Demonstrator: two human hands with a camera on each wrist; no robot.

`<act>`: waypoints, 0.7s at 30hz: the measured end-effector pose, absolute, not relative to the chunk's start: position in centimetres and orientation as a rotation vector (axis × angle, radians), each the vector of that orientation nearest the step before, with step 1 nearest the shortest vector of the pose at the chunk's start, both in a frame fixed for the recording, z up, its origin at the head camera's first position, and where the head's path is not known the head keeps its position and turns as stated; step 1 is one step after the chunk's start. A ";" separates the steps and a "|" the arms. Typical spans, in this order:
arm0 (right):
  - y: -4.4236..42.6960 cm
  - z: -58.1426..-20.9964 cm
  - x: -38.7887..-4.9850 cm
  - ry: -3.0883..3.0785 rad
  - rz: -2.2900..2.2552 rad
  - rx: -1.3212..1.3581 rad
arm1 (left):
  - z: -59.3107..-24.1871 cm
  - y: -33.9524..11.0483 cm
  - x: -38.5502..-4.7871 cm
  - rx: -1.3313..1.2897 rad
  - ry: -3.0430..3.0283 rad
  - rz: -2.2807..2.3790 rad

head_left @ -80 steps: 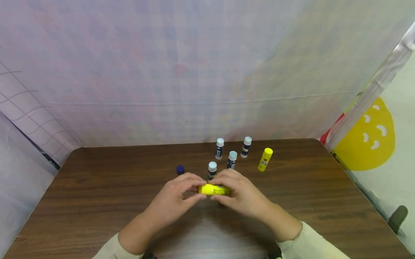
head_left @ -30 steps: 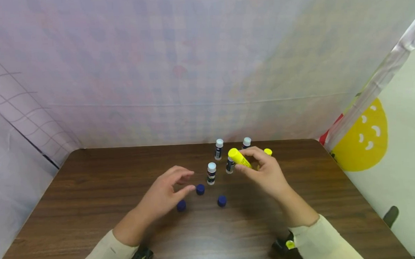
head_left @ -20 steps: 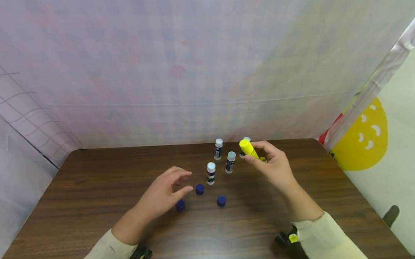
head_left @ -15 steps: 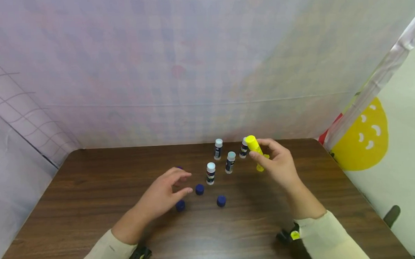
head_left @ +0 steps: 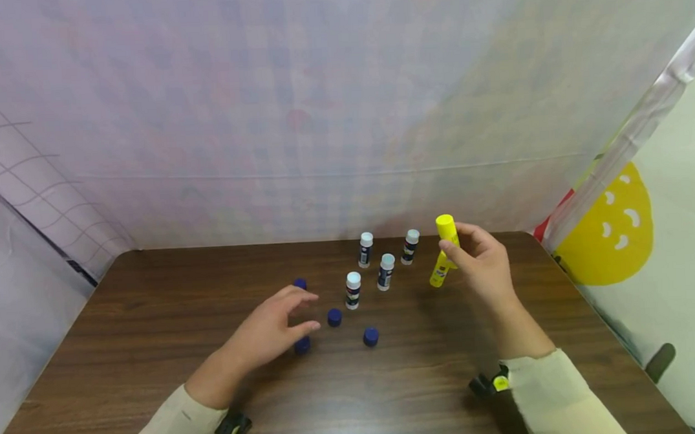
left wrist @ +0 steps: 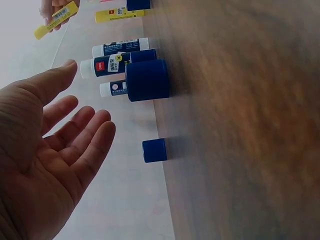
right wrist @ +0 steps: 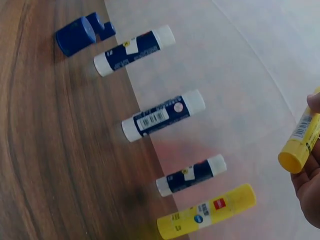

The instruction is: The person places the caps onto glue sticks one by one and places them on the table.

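Observation:
My right hand (head_left: 482, 263) grips a yellow glue stick (head_left: 447, 229) between thumb and fingers, nearly upright above the table. In the head view it partly overlaps a second yellow glue stick (head_left: 439, 272), which stands on the table; the right wrist view shows the held glue stick (right wrist: 299, 135) apart from the standing one (right wrist: 207, 212). My left hand (head_left: 268, 330) hovers over the left middle of the table, fingers loosely bent, holding nothing. Nearest to it are blue caps, one (head_left: 302, 346) partly behind its thumb and another (head_left: 334, 317) off its fingertips.
Several navy glue sticks with white ends, such as one in front (head_left: 353, 291) and one behind (head_left: 366, 250), stand upright left of the yellow ones. More blue caps (head_left: 371, 336) sit on the brown table (head_left: 355, 398). A pale curtain (head_left: 296, 115) hangs at the back edge.
At first both hands held the yellow glue stick; the left has let go and moved left. The right has carried it right and back, tilting it upright. Lately the left hand barely moves.

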State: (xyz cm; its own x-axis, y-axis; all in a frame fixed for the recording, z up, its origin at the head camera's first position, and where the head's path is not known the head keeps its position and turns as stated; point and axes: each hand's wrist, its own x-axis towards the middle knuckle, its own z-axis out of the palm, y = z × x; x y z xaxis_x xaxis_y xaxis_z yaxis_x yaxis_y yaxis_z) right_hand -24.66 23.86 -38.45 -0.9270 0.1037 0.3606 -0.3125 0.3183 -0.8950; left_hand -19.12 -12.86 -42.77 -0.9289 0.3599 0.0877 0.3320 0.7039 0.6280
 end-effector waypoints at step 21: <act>26.8 -40.5 -27.1 -2.019 1.844 -0.068 | -43.3 -13.2 -19.4 0.642 2.767 0.933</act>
State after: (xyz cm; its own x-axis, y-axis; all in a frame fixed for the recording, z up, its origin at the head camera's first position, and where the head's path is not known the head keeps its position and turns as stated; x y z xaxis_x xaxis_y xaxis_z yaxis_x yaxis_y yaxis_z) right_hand -27.07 26.78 -40.52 -0.9174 0.3015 0.2597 -0.2313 0.1272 -0.9645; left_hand -19.38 -13.21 -43.34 -0.8969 0.4422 -0.0070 0.3478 0.7149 0.6066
